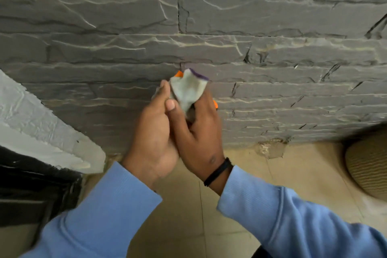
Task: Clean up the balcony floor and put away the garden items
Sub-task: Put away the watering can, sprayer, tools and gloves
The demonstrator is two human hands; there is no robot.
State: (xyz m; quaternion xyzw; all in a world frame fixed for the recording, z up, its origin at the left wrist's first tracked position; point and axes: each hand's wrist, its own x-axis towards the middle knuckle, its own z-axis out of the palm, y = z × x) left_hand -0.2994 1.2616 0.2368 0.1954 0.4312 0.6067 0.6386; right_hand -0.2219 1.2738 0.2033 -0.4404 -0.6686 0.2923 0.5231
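A crumpled pale grey gardening glove point(187, 90) with a purple cuff edge and orange parts sits between both of my hands at the middle of the view, in front of a dark stone wall. My left hand point(154, 132) grips it from the left with fingers curled around it. My right hand point(199, 130), with a black band at the wrist, holds it from the right, thumb pressed on the fabric. Much of the glove is hidden inside my palms.
The dark slate wall point(272, 48) fills the upper view. Beige floor tiles point(188, 216) lie below. A ribbed tan round object point(368, 165) sits at the right edge. A white textured ledge point(41, 132) and a dark frame stand at the left.
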